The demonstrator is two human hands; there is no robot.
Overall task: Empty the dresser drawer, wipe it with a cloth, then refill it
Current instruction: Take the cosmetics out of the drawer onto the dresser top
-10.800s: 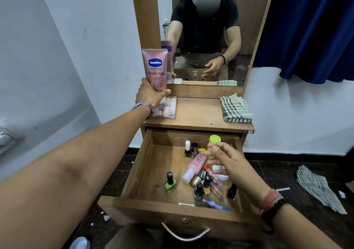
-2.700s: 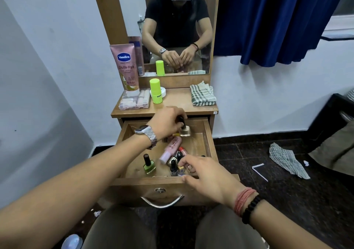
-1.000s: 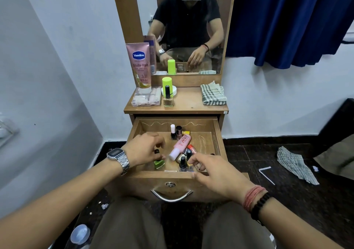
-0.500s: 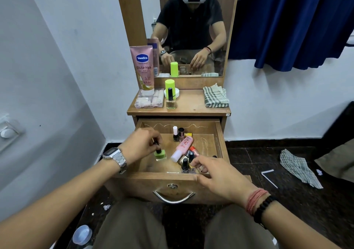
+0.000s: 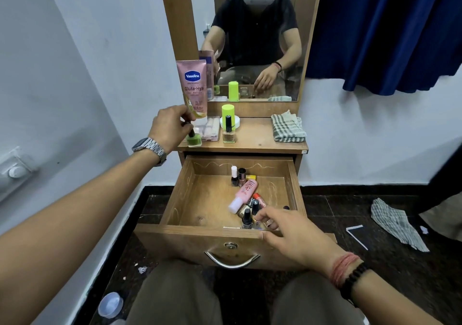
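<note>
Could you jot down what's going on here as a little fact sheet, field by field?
setting: wooden dresser with mirror, drawer pulled open
left hand: grips the cap of a green nail polish bottle at the dresser top's left edge
right hand: fingers reaching among small bottles at the drawer's front right
already on top: pink Vaseline tube, lime-capped container, clear nail polish bottle, folded checked cloth
still in drawer: pink bottle lying down, several nail polishes
stage: emptying, not yet wiped
</note>
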